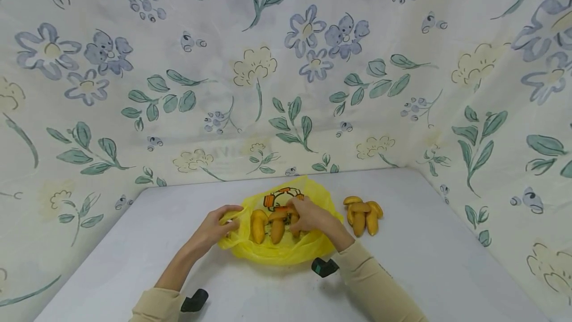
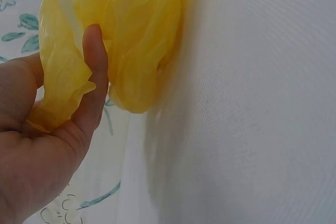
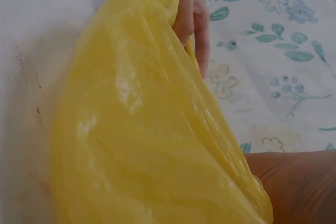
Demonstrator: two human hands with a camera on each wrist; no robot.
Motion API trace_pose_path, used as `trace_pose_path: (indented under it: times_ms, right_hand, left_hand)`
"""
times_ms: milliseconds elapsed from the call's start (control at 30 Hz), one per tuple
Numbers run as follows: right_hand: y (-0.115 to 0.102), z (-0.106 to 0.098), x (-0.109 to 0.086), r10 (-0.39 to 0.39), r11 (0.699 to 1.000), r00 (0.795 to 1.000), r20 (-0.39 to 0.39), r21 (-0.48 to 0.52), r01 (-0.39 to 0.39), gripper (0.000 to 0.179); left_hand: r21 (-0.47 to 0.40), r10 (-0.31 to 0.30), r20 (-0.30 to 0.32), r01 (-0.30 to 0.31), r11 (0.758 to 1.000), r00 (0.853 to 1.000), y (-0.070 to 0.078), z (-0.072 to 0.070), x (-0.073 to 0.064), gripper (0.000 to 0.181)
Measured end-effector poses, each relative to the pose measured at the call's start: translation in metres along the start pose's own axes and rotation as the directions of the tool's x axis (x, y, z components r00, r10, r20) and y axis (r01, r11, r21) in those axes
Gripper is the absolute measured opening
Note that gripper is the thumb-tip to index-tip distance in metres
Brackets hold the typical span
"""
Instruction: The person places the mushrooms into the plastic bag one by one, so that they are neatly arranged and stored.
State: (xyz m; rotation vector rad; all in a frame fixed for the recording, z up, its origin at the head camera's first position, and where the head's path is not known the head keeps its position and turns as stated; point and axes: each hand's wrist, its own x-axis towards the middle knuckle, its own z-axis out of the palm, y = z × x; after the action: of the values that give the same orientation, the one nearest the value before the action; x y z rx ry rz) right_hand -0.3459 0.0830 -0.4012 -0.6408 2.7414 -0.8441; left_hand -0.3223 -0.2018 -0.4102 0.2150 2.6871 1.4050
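Home or studio, I can't tell; this corner is screened by flower-printed cloth (image 1: 286,83) behind and beside a white table (image 1: 429,247).

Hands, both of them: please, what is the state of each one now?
Left hand: holding the edge of the yellow bag.
Right hand: closed around a mushroom inside the bag.
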Motion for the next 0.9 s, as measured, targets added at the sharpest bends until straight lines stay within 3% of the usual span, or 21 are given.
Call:
trace_pose_path:
  times_ms: [900]
  right_hand:
    - [-0.005, -0.014, -0.004, -0.021, 1.0, 1.0, -0.018, -0.009, 0.021, 0.062]
  left_hand:
    - [0.023, 0.008, -0.014, -0.007, 1.0, 1.0, -0.001, 0.0, 0.001, 0.044]
